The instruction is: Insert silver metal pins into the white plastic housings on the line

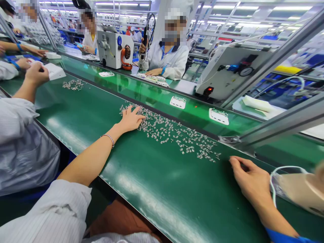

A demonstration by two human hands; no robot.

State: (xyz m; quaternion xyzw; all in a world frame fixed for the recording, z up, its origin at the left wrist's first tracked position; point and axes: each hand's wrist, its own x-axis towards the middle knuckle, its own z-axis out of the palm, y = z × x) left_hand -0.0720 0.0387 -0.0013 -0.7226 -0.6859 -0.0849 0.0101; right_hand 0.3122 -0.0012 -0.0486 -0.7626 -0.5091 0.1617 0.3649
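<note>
Small shiny metal pieces [174, 130] lie scattered in a long band over the green work surface [152, 179]; they are too small to name. At the band's far-left end, my left hand [131, 119] rests palm down on some of them, its fingers spread. Past the band's right end is my right hand [250, 180], closed, with thumb and forefinger brought together. Whatever it may hold cannot be made out. A metal bracelet [109, 139] circles my left wrist, and a blue band [280, 235] shows at my right one.
A smaller pile of metal pieces [73, 84] lies farther left. White panels with green circuit boards [219, 116] sit on the strip behind. A metal post [278, 123] slants up at right, near a beige object with a white cord [301, 189]. Co-workers sit left and opposite.
</note>
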